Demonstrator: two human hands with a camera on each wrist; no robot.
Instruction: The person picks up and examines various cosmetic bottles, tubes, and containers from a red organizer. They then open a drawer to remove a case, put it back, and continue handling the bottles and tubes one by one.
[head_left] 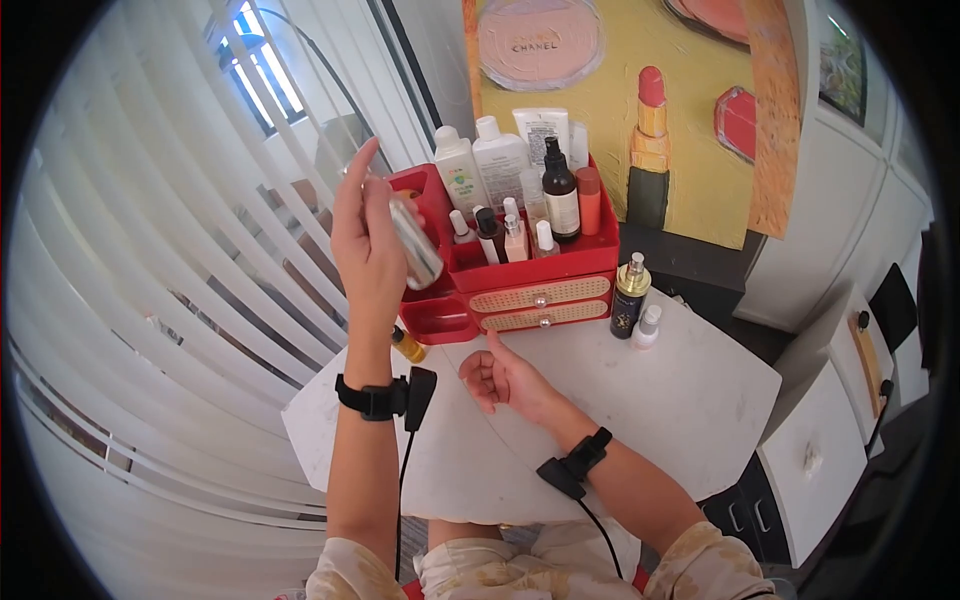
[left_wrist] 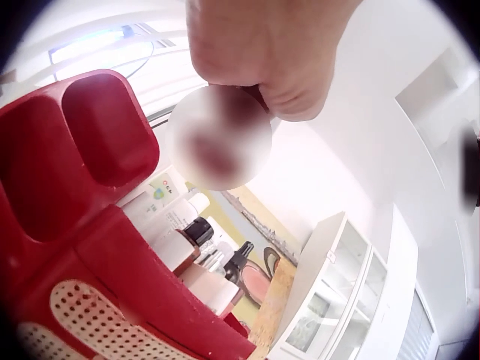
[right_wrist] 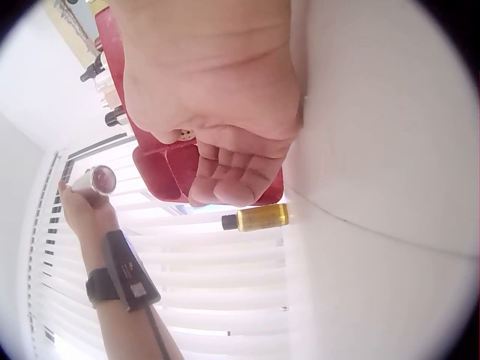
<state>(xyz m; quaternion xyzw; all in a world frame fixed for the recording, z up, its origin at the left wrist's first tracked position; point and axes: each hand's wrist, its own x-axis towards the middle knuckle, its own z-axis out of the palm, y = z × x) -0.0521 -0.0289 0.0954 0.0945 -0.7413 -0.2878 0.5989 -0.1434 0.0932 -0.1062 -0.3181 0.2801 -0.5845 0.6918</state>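
Observation:
In the head view my left hand holds a silvery cylindrical can tilted beside the left part of a red cosmetics organizer. The can's round end faces the left wrist camera, blurred. My right hand is low over the table in front of the organizer, palm turned inward, fingers loosely curled with nothing in them. A small bottle of yellow liquid with a black cap stands on the table near the organizer's left front corner, between the two arms.
White bottles, a dark spray bottle and several small bottles fill the organizer. Right of it stand a dark bottle with a gold collar and a small white-capped bottle on the white table. Vertical blinds hang at left.

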